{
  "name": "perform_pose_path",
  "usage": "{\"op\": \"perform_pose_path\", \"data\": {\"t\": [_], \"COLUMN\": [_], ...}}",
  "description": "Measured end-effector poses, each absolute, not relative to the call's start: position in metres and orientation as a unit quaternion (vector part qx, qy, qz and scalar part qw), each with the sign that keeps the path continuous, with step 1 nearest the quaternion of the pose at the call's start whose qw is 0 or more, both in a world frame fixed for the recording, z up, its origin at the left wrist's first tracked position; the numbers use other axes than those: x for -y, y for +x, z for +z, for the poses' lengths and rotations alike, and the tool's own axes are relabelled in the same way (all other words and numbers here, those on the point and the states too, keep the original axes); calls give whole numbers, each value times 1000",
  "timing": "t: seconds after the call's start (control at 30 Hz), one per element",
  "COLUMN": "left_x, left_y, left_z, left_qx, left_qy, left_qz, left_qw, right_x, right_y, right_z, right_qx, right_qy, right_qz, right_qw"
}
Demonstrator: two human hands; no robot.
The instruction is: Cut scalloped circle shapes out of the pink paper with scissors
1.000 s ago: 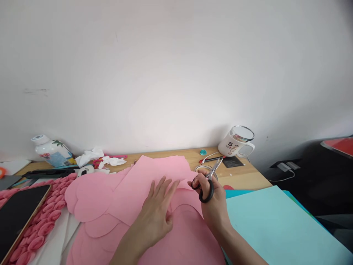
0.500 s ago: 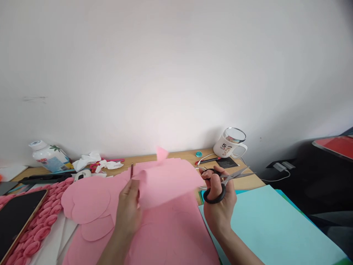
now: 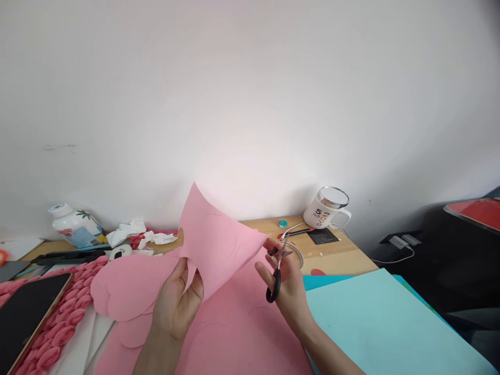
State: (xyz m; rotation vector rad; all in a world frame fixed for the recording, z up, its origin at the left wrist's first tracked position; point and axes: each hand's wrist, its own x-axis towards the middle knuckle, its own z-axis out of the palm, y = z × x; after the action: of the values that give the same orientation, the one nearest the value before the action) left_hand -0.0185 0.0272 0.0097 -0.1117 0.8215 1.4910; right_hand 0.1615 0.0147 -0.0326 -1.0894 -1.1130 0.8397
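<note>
My left hand pinches a pink paper sheet at its lower left edge, thumb in front. The sheet is raised and tilted, one corner pointing up, with faint curved lines drawn on it. My right hand holds black-handled scissors by the finger loops, blades pointing up. Its fingertips are at the sheet's right corner; whether they grip the paper I cannot make out. Beneath lie more pink sheets, also with curved lines. Left of them are overlapping rounded pink cutouts.
At the right lies light-blue paper. A white mug stands at the back by a red-and-black pen and a dark card. A phone, a white bottle and crumpled tissues are on the left.
The pink sheet has swung from a curled, nearly flat position to tilted upright. My right hand has moved left to its corner, and the scissors have turned from pointing right to pointing up.
</note>
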Motion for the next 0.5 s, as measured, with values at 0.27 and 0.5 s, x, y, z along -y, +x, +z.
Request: {"op": "perform_pose_path", "data": {"t": [0.27,0.5], "left_x": [-29,-24], "left_y": [-27,-11], "left_z": [7,6], "left_qx": [-321,-379], "left_qy": [-47,184], "left_qz": [709,621], "left_qw": [626,661], "right_x": [-13,-13], "right_y": [160,167], "right_z": [-21,-21], "right_qx": [474,386], "right_qy": [-453,-496], "right_qz": [507,422], "right_qw": [560,653]}}
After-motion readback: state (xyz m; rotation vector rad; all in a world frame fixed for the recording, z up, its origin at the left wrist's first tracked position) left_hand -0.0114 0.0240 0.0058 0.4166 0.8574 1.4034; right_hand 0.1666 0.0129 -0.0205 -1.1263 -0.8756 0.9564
